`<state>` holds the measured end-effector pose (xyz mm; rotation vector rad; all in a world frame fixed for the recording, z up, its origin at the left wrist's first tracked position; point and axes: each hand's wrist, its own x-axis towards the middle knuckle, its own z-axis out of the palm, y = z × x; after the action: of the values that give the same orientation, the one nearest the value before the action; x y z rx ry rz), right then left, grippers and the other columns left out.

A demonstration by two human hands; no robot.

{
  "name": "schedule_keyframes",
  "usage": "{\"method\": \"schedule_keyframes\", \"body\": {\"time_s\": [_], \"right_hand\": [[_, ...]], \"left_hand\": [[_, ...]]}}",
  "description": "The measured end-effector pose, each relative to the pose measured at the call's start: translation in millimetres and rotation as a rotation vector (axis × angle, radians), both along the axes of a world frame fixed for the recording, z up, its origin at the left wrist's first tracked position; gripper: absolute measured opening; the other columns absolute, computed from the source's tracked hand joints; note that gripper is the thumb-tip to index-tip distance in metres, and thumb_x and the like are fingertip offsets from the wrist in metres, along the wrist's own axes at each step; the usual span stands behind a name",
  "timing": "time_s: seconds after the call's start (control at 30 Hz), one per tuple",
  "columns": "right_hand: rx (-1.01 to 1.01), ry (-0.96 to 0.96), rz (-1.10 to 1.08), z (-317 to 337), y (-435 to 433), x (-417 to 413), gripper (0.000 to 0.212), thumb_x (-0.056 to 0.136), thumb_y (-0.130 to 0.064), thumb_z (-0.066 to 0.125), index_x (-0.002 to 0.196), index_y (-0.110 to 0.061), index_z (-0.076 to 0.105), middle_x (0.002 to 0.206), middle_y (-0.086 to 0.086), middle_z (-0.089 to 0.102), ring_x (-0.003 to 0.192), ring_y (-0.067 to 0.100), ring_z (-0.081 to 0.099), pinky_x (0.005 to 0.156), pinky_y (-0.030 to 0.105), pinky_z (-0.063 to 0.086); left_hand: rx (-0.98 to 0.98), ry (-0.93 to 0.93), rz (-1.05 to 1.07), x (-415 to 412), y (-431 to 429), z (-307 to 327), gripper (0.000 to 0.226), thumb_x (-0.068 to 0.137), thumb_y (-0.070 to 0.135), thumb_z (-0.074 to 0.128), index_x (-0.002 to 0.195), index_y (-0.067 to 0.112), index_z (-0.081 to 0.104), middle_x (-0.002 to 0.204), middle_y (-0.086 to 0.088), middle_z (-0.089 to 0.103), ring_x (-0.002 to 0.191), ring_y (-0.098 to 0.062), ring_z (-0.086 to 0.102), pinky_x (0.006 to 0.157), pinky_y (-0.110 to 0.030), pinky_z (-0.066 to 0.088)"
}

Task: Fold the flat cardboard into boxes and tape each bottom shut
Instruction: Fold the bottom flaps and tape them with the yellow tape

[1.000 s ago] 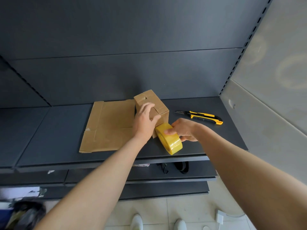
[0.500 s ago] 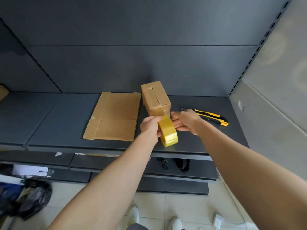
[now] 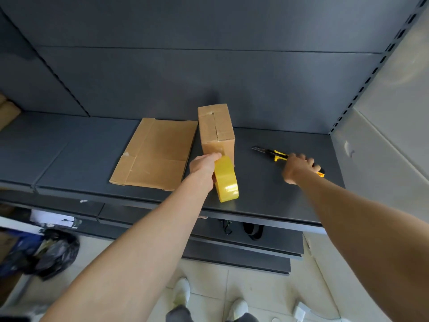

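A small folded cardboard box (image 3: 217,129) stands on the dark shelf (image 3: 267,194), its flaps up with tape along the seam. Just in front of it my left hand (image 3: 203,162) grips a yellow tape roll (image 3: 226,178) that stands on edge and touches the box's near side. To the left lies a stack of flat cardboard (image 3: 154,153). On the right my right hand (image 3: 299,167) curls around the handle of a yellow-and-black utility knife (image 3: 276,154), whose tip points left along the shelf.
The shelf's back panel rises right behind the box. A perforated upright (image 3: 362,87) and a pale wall bound the right side. More cardboard (image 3: 7,110) shows at the far left. Lower shelves, dark bags (image 3: 51,249) and my shoes are below.
My right hand left the tape roll and moved right onto the utility knife. My left hand, earlier on the box, now holds the roll. The view has shifted closer.
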<state>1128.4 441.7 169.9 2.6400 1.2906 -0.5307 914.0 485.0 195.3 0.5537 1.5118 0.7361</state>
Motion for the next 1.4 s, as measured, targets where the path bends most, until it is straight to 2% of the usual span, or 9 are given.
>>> {"method": "schedule_keyframes", "body": {"time_s": [0.13,0.3,0.43,0.53,0.6,0.8,0.93,1.07,1.4], "right_hand": [[-0.012,-0.077,0.033,-2.6,-3.3,7.8,0.052,0.085,-0.006,0.056,0.134,-0.006,0.041,0.135,0.015,0.033,0.127,0.035,0.030,0.103,0.043,0.031],[0.027,0.034,-0.066,-6.9,-13.1,10.2,0.053,0.087,-0.010,0.059,0.133,-0.006,0.033,0.131,0.016,0.045,0.126,0.034,0.037,0.102,0.044,0.030],[0.329,0.149,-0.126,3.3,-27.9,14.0,0.034,0.089,-0.007,0.054,0.118,-0.004,0.037,0.114,0.019,0.054,0.108,0.039,0.051,0.095,0.047,0.034],[0.599,0.219,0.063,20.1,-37.3,7.9,0.028,0.092,-0.008,0.054,0.117,0.000,0.042,0.114,0.020,0.052,0.100,0.042,0.052,0.082,0.045,0.043],[0.645,0.207,0.273,31.6,-36.3,-4.2,0.024,0.092,-0.009,0.054,0.112,0.000,0.044,0.107,0.019,0.054,0.092,0.040,0.054,0.074,0.042,0.045],[0.450,0.053,0.591,30.8,-17.1,-52.0,0.022,0.096,-0.015,0.049,0.118,-0.012,0.042,0.105,0.008,0.056,0.095,0.028,0.052,0.078,0.035,0.037],[0.373,0.003,0.573,17.9,-12.8,-63.7,0.027,0.096,-0.012,0.049,0.120,-0.016,0.040,0.106,0.005,0.055,0.099,0.025,0.052,0.084,0.036,0.041],[0.332,-0.036,0.548,11.1,-8.8,-68.7,0.031,0.092,-0.006,0.052,0.118,-0.018,0.039,0.108,0.005,0.054,0.102,0.026,0.052,0.087,0.038,0.042],[0.296,-0.064,0.512,7.1,-3.7,-75.9,0.045,0.085,0.003,0.058,0.119,-0.018,0.036,0.111,0.007,0.052,0.104,0.028,0.049,0.088,0.040,0.043]], "left_hand": [[-0.015,0.012,-0.015,-1.3,4.8,-3.1,0.036,0.078,0.021,0.076,0.110,0.015,0.062,0.107,-0.011,0.067,0.093,-0.027,0.066,0.086,-0.044,0.054],[-0.025,0.017,-0.034,-3.4,6.9,-2.8,0.038,0.078,0.020,0.076,0.112,0.013,0.060,0.107,-0.011,0.066,0.094,-0.028,0.065,0.087,-0.045,0.054],[-0.038,-0.006,-0.048,-5.4,8.2,-1.4,0.039,0.081,0.019,0.073,0.115,0.009,0.058,0.106,-0.013,0.066,0.090,-0.028,0.065,0.082,-0.043,0.055],[-0.044,-0.016,-0.065,-5.0,7.8,-0.4,0.036,0.084,0.019,0.068,0.117,0.009,0.057,0.105,-0.013,0.066,0.081,-0.026,0.064,0.071,-0.038,0.054],[-0.045,-0.016,-0.069,-4.9,6.7,1.4,0.039,0.083,0.019,0.070,0.119,0.009,0.056,0.106,-0.014,0.066,0.083,-0.026,0.064,0.070,-0.038,0.053],[-0.059,-0.023,-0.078,-10.6,6.6,2.1,0.045,0.080,0.019,0.075,0.119,0.008,0.055,0.107,-0.015,0.066,0.089,-0.029,0.066,0.076,-0.041,0.055],[-0.094,0.000,-0.133,-14.1,6.9,1.8,0.038,0.077,0.023,0.076,0.107,0.007,0.060,0.099,-0.014,0.068,0.082,-0.028,0.067,0.076,-0.042,0.056],[-0.105,0.028,-0.147,-15.1,7.7,1.2,0.033,0.076,0.024,0.077,0.101,0.008,0.062,0.090,-0.011,0.066,0.072,-0.024,0.064,0.060,-0.034,0.053],[-0.105,0.064,-0.172,-16.7,13.2,9.2,0.050,0.072,0.029,0.079,0.113,0.012,0.057,0.106,-0.014,0.066,0.087,-0.028,0.066,0.059,-0.034,0.052]]}}
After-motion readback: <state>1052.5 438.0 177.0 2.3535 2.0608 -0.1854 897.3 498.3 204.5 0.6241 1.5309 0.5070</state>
